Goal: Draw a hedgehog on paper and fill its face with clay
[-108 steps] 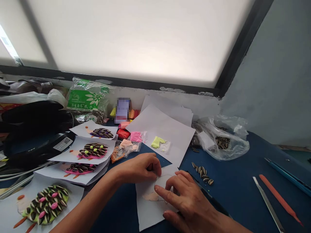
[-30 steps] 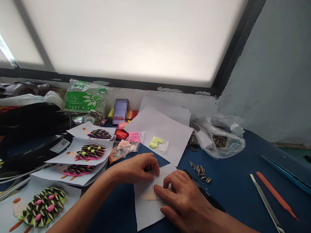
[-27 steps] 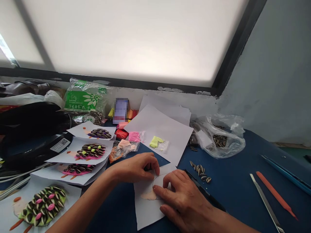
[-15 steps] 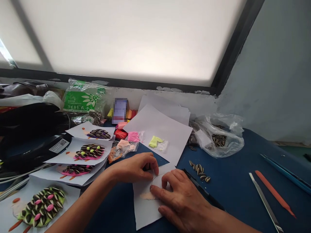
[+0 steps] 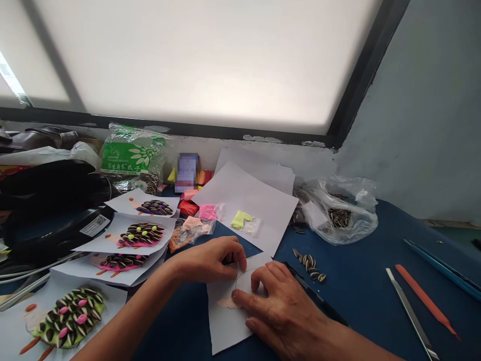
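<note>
A small white sheet of paper (image 5: 225,333) lies in front of me with a pencilled curve and a thin patch of peach modelling clay (image 5: 226,303) on it. My left hand (image 5: 218,258) rests at the sheet's upper left edge, fingers bent and thumb a little apart, gripping nothing. Over the right part of the sheet, my right hand (image 5: 280,306) has its fingers spread. One fingertip presses at the clay's edge, which it partly hides. Beside my right hand lie a dark pen (image 5: 319,301) and several sunflower seeds (image 5: 310,264).
Finished hedgehog pictures (image 5: 71,316) of clay and seeds overlap on the left. Packets of coloured clay (image 5: 206,211) and larger white sheets (image 5: 244,193) lie behind. On the right are a bag of seeds (image 5: 340,218), an orange tool (image 5: 424,298), a metal blade (image 5: 409,311) and blue tweezers (image 5: 439,265).
The whole view has shifted very slightly, with things on the left sitting a little further right. Both hands keep nearly the same pose on the paper.
</note>
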{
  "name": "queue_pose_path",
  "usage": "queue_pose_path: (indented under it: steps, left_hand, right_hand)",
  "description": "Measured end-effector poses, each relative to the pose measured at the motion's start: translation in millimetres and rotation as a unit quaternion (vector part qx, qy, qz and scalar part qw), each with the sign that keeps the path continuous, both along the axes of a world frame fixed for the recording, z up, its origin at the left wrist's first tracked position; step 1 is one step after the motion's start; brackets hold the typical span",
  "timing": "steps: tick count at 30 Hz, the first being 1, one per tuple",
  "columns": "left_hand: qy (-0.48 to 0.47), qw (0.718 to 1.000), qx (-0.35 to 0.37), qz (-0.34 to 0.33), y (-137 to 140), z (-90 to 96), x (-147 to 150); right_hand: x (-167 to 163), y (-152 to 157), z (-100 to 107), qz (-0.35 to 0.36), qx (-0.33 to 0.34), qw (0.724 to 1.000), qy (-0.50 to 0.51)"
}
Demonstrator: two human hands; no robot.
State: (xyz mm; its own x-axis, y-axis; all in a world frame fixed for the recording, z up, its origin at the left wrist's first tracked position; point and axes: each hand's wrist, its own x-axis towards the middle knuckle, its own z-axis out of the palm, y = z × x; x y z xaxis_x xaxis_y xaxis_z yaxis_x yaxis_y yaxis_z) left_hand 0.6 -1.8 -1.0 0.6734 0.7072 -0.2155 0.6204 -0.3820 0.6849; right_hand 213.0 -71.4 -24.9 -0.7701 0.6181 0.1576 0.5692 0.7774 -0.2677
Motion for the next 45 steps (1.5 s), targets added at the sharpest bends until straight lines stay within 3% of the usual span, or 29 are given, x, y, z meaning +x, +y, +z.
queue_pose_path:
  steps: [10, 17, 24, 32, 40, 45]
  left_hand:
    - [-0.008, 1.0, -0.001, 0.0, 0, -0.5, -1]
    - [-0.038, 0.999, -0.029, 0.009, 3, -5.0, -1]
    - [-0.047, 0.999, -0.026, 0.006, 4, -4.0, 0]
    - [-0.042, 0.999, -0.018, 0.007, 4, -6.5, -2]
    - [-0.048, 0.999, -0.013, 0.001, 5, -7.8, -2]
    - [-0.046, 0.999, -0.015, 0.001, 4, -7.3, -3]
  right_hand:
    - [0, 1, 2, 0.013, 0.009, 1.0, -0.009]
    - [-13, -2, -4, -0.014, -0.001, 0.992, 0.124]
    - [-25, -5, -19, -0.01, 0.041, 0.987, 0.152]
    - [-24, -4, -21, 0.006, 0.05, 0.984, 0.174]
    - [-27, -5, -7, 0.011, 0.032, 0.997, 0.072]
    - [-33, -3, -12, 0.019, 0.059, 0.994, 0.089]
